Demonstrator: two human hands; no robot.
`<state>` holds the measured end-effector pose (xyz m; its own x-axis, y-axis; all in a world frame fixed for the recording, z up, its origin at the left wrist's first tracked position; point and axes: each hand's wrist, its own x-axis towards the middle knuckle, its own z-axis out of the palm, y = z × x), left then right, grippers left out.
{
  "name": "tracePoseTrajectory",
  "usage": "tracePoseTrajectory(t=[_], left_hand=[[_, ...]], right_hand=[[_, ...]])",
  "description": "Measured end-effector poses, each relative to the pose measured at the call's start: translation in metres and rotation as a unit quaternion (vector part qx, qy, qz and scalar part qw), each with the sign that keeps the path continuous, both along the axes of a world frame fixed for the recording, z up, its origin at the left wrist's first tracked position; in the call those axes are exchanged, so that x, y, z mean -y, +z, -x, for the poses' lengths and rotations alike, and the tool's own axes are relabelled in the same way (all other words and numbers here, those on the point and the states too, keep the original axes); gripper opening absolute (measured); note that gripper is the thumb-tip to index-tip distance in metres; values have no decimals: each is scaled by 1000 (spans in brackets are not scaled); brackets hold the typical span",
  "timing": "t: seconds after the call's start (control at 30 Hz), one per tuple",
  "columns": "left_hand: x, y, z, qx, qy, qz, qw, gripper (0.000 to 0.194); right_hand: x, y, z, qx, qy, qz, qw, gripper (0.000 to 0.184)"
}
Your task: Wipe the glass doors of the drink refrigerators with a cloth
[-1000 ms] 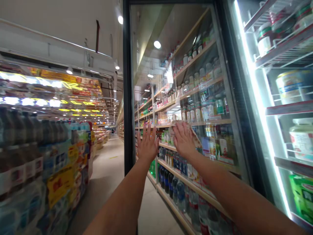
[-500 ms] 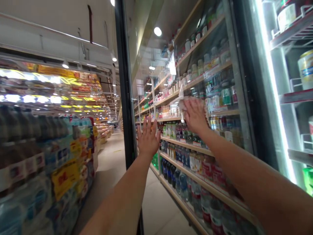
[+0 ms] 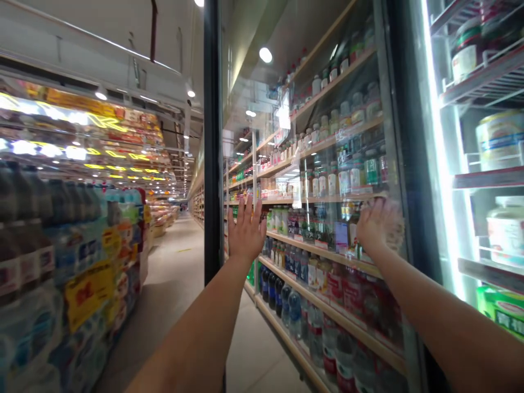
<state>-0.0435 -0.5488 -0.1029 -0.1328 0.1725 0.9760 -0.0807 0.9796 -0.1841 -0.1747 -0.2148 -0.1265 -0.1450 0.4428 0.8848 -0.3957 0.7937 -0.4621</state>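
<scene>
A tall glass door (image 3: 241,82) with a dark frame (image 3: 212,142) stands swung out in front of me. Flat against the glass near its left edge, my left hand (image 3: 246,232) has its fingers spread and nothing in it. My right hand (image 3: 375,224) presses a pale cloth (image 3: 395,226) to the glass close to the door's right side. Both the hand and cloth are smeared by motion, and the palm side is hidden. Through the glass, or mirrored in it, show shelves of bottles (image 3: 295,305).
To the right is a lit cooler with wire shelves (image 3: 491,180) carrying tubs (image 3: 501,139) and a green pack (image 3: 501,308). Stacked bottles (image 3: 28,245) with a yellow sign (image 3: 89,295) stand at left. A pale-floored aisle (image 3: 176,240) runs between the stack and the door.
My right hand has moved the cloth right and down across the glass, from the middle toward the door's right edge. My left hand stays in place on the glass. The view has shifted slightly.
</scene>
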Motion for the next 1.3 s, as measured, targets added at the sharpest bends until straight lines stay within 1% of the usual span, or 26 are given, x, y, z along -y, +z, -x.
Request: tracePoseTrajectory(t=[0.07, 0.13, 0.23, 0.3, 0.37, 0.4, 0.47, 0.5, 0.53, 0.6, 0.7, 0.77, 0.83, 0.9, 0.97, 1.03, 1.07, 1.13, 1.2, 1.3], left_hand=[[-2, 0, -3, 3, -1, -4, 1000, 59], [-3, 1, -4, 9, -1, -5, 1000, 58], [-4, 2, -5, 16, -1, -6, 1000, 57], [-3, 2, -4, 16, 0, -7, 1000, 57], [-3, 2, -2, 16, 4, -3, 1000, 57], [-2, 1, -1, 17, 6, -1, 1000, 58], [-1, 1, 1, 18, 8, -1, 1000, 58], [-1, 1, 3, 17, 7, -2, 1000, 58], [0, 0, 4, 17, 6, -4, 1000, 58], [1, 0, 6, 14, 4, -5, 1000, 58], [2, -1, 8, 13, 2, -4, 1000, 59], [2, -1, 8, 16, -4, -7, 1000, 60], [2, -1, 8, 19, -14, -11, 1000, 60], [2, -1, 8, 20, -24, -14, 999, 61], [2, -1, 8, 19, -29, -14, 999, 61], [2, -1, 8, 20, -31, -13, 999, 60], [3, -1, 8, 21, -33, -13, 999, 60], [3, -1, 8, 27, -40, -15, 999, 60], [3, -1, 8, 32, -51, -17, 998, 61], [3, 0, 8, 31, -63, -20, 997, 60]], right_hand=[[37, 8, -21, 24, 31, -32, 999, 60], [76, 13, -43, 31, 56, -100, 993, 58], [128, 7, -68, 6, 89, -224, 970, 57], [152, -2, -75, -32, 125, -308, 942, 61], [162, -9, -75, -73, 166, -367, 912, 62], [163, -11, -72, -90, 185, -387, 899, 60], [154, -9, -63, -112, 208, -413, 880, 56], [145, -7, -58, -117, 211, -418, 876, 54], [134, -4, -52, -117, 206, -413, 879, 54], [105, 3, -41, -107, 177, -373, 904, 53], [53, 6, -23, -60, 105, -264, 957, 57], [16, 4, -10, -16, 54, -166, 985, 60], [-14, 0, 1, 6, 17, -74, 997, 62], [-32, -3, 9, 9, 3, -8, 1000, 63], [-32, -3, 10, 16, 2, 46, 999, 63], [-16, 0, 4, 35, -1, 91, 995, 64], [-5, 1, 0, 43, -2, 99, 994, 65], [20, 3, -9, 49, 1, 80, 996, 66], [41, 3, -17, 44, 6, 42, 998, 65], [56, 2, -23, 43, -3, 7, 999, 63]])
